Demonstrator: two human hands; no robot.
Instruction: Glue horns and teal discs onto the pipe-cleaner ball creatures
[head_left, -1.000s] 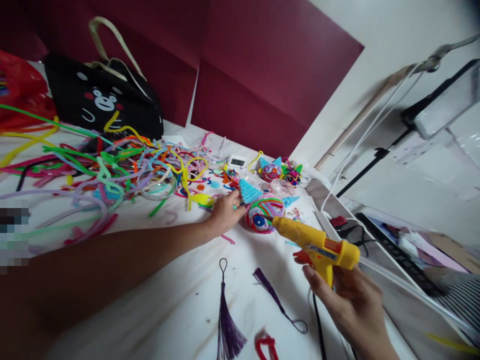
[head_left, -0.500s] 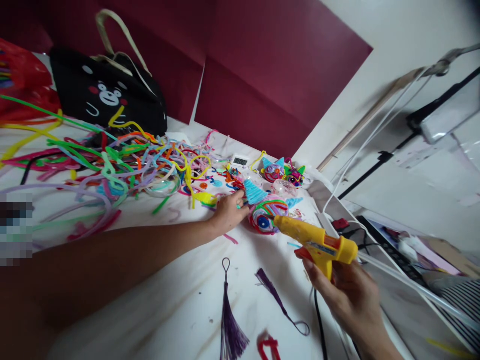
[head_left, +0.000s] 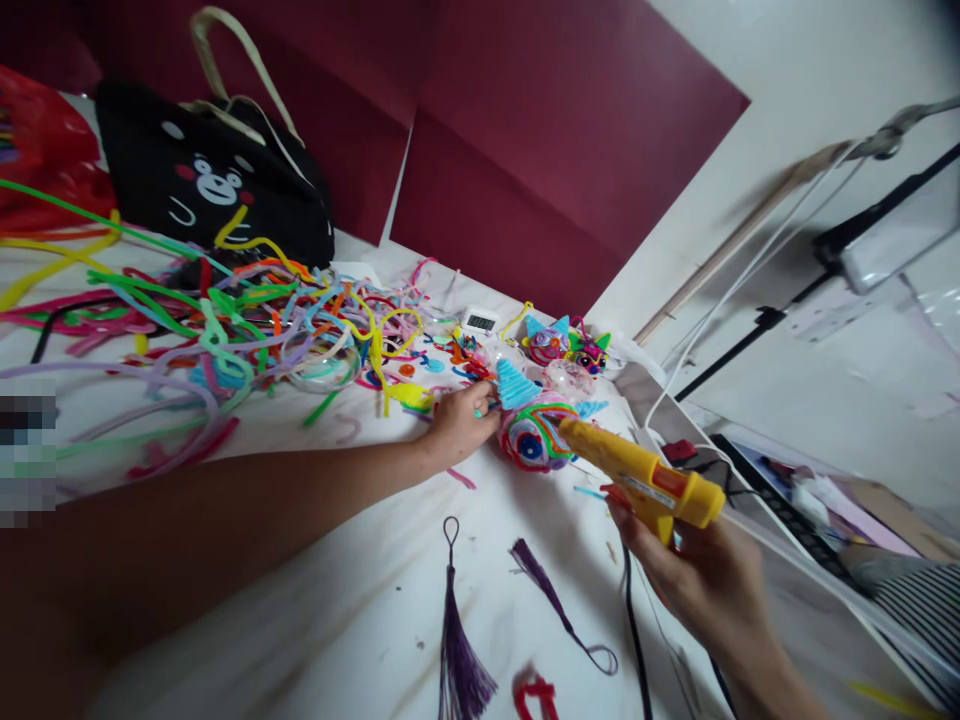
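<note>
My right hand (head_left: 697, 570) is wrapped round the handle of a yellow hot glue gun (head_left: 637, 470). Its nozzle meets the face of a colourful pipe-cleaner animal head (head_left: 536, 435) with light blue ears and a blue eye; whether it touches cannot be made out. From the left, my left hand (head_left: 463, 418) grips the side of that head, its fingertips partly hidden behind it. Nearer to me on the white table lie two purple tassels, one (head_left: 461, 640) upright in view and another (head_left: 555, 590) slanting, and a bent red piece (head_left: 535, 695).
A tangle of coloured pipe cleaners (head_left: 247, 320) covers the table's left, before a black bag (head_left: 217, 180) and a red plastic bag (head_left: 45, 160). Behind the head stand a small white timer (head_left: 478, 321) and two finished-looking heads (head_left: 547, 340). A black cord (head_left: 636, 630) runs below the glue gun.
The glue gun and my right hand have shifted slightly right and down, its nozzle sliding right across the head. The head is turned a little, still in my left hand.
</note>
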